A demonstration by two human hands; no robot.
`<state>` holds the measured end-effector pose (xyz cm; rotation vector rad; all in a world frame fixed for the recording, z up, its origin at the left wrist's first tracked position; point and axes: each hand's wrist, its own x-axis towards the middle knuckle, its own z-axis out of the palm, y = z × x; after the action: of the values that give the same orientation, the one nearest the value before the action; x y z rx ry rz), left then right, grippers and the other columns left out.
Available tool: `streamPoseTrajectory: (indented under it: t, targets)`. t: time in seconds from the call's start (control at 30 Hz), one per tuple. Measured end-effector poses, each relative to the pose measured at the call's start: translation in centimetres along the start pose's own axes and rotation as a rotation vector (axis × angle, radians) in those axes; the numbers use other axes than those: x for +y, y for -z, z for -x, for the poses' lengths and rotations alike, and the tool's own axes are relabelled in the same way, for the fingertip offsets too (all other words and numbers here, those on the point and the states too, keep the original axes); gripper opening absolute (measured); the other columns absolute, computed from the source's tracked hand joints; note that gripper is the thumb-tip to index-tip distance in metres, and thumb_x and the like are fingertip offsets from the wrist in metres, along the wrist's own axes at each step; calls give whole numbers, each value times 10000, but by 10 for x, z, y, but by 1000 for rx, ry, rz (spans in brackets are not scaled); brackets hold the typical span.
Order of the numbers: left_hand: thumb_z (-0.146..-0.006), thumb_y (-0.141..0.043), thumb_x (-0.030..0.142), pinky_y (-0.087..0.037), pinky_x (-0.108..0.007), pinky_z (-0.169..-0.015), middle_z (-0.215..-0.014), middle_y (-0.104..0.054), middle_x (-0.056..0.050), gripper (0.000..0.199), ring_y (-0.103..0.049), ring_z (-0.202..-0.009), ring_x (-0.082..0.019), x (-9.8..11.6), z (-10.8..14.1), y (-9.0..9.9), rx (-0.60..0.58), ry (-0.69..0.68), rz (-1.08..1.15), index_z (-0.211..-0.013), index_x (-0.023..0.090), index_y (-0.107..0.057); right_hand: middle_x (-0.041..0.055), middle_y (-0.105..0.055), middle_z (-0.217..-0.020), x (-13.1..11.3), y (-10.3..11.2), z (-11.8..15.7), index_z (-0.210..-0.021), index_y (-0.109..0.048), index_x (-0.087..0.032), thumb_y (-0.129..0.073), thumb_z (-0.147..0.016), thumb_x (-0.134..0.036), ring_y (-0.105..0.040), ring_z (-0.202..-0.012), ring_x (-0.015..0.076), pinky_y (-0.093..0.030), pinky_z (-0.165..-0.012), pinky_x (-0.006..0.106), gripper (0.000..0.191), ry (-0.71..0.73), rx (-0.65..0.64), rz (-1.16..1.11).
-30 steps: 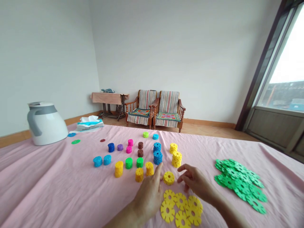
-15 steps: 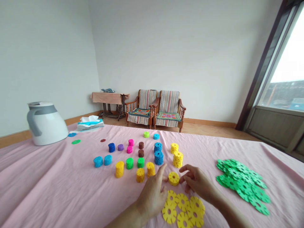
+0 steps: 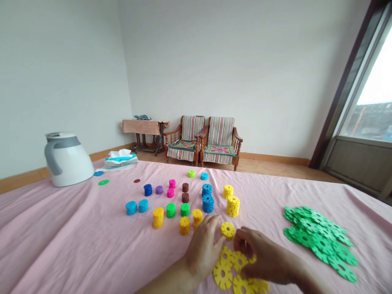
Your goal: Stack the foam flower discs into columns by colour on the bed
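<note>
My left hand (image 3: 204, 249) rests on the cloth just left of a short stack of yellow snowflake discs (image 3: 228, 231). Its fingers are bent forward, thumb apart, and nothing shows in it. On the stack's right side is my right hand (image 3: 266, 255), fingers curled beside the stack and thumb spread down over the loose yellow snowflake discs (image 3: 223, 274). It partly covers those flat discs; no disc shows in its grasp. Beyond the hands stand taller yellow stacks (image 3: 233, 206) and blue stacks (image 3: 208, 203).
Overlapping green discs (image 3: 318, 237) lie at the right. Small stacks in orange-yellow (image 3: 158, 218), green (image 3: 170, 210), brown and pink stand left of centre. A white kettle (image 3: 71, 161) and a tissue box (image 3: 121, 160) stand far left on the pink cloth (image 3: 92, 245). Two armchairs (image 3: 218, 141) are behind.
My right hand has drawn nearer, its thumb now over the loose yellow discs. My left hand's raised finger has lowered toward the short stack. The whole view has shifted slightly.
</note>
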<state>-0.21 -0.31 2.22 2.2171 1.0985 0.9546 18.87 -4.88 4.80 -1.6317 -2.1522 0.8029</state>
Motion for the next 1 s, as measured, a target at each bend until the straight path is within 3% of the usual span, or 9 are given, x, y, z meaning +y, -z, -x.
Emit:
streamPoseTrajectory:
  t: [0.13,0.27,0.33,0.47,0.6,0.73,1.0]
  targets:
    - [-711,-593,119,-408,-329,-954,-1141,-593,-54,303,-527,-1088,-221,2,-9,-6,-41,0,21,-1002,201,-599,-16,-564,-815,-2,0,-1,-800,-565,-197,-669,-532,-140,-475,-726,131,-364,-616,234,293,-32,-8,-12]
    - [-655,-630,129,-419,-318,-898,-1057,-609,-51,331,-547,-1010,-222,2,-17,-11,-76,39,46,-981,184,-617,-54,-485,-626,5,8,-6,-678,-510,-190,-580,-606,-147,-421,-582,89,-296,-516,213,109,-50,4,-253]
    - [-646,-643,143,-428,-311,-859,-1015,-614,-46,333,-555,-965,-217,2,-20,-12,-87,58,60,-976,181,-626,-63,-472,-564,10,11,-12,-661,-497,-193,-571,-664,-219,-419,-533,80,-288,-496,213,79,-64,92,-413]
    - [-632,-661,163,-428,-305,-818,-980,-619,-30,305,-555,-913,-208,-1,-22,-11,-96,77,66,-936,191,-646,-33,-574,-551,17,8,-24,-684,-529,-190,-592,-692,-404,-503,-502,93,-340,-492,217,223,-171,348,-637]
    - [-617,-680,177,-429,-278,-737,-909,-621,-21,258,-562,-833,-191,-4,-25,-11,-97,81,66,-875,175,-667,-5,-637,-558,19,-6,-33,-690,-566,-181,-641,-657,-443,-571,-516,109,-394,-501,217,274,-211,426,-776]
    - [-599,-697,172,-420,-245,-658,-858,-630,-6,238,-568,-790,-180,-5,-26,-12,-115,92,110,-837,171,-676,-11,-636,-517,20,-18,-41,-662,-566,-185,-657,-643,-401,-574,-480,112,-422,-490,225,235,-201,441,-791]
    - [-564,-715,137,-443,-247,-682,-884,-665,-3,318,-587,-814,-185,-4,-24,-12,-86,117,180,-878,173,-676,-53,-572,-452,23,-26,-48,-620,-527,-204,-610,-672,-302,-549,-409,113,-380,-431,227,138,-158,472,-667]
